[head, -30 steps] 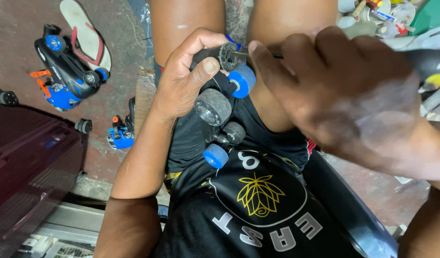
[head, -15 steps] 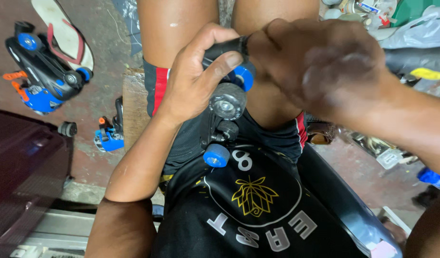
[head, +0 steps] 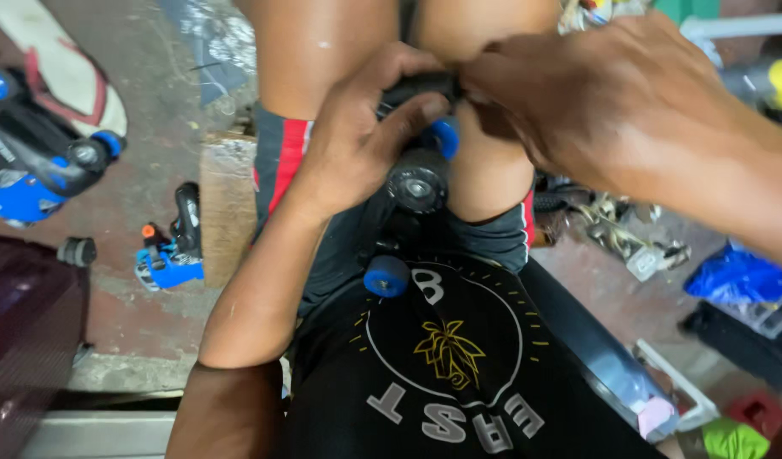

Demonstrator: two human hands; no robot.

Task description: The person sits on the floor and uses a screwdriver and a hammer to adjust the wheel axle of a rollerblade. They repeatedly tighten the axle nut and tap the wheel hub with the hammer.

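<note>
Two hands at work here — the left hand (head: 357, 144) and the right hand (head: 603, 102), both closed around one black roller skate (head: 412, 170) held over the lap. On that skate, three wheels show: two blue wheels (head: 386, 276), one black wheel (head: 417, 181). Over on the floor (head: 153, 110), one more blue-and-black skate (head: 34, 166) at far left, and one small blue-and-black skate part (head: 172, 251) lying alone. One loose dark wheel (head: 76, 251) beside it. One pale sandal (head: 64, 72) — just the single one in sight.
</note>
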